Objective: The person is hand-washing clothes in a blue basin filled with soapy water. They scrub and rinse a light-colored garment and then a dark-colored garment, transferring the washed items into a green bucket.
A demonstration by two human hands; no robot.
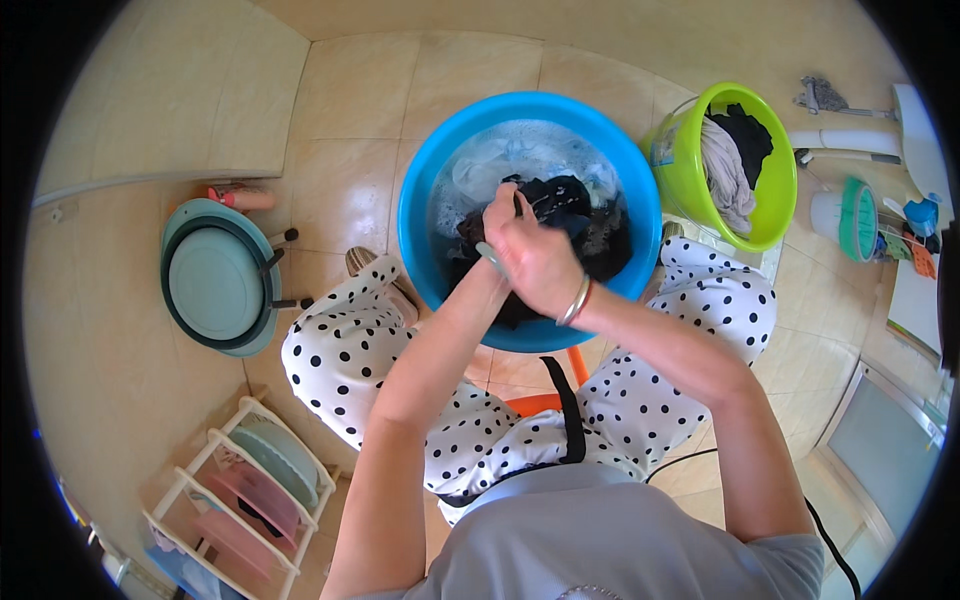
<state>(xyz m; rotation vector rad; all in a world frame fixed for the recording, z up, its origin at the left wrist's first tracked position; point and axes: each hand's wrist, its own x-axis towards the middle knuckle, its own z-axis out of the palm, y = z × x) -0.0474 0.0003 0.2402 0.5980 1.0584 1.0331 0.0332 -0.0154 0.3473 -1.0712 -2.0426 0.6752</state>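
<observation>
A round blue basin (412,240) holds soapy water and pale suds (500,150). Dark wet clothes lie in it, and one dark garment (562,200) bunches up at my hands. My left hand (501,208) is closed on dark cloth, a bit of which shows at the fingers. Right beside and partly over it is my right hand (542,268), slightly blurred, its fingers curled round the same dark cloth. A bangle circles each wrist. The lower part of the held cloth is hidden behind my hands and wrists.
Right of the basin, a tilted lime-green bucket (690,165) contains grey and black clothes. Collapsible basins (215,283) lean against the left wall above a white rack (190,480) holding more basins. A teal brush-like item (858,220) and small things line the right side.
</observation>
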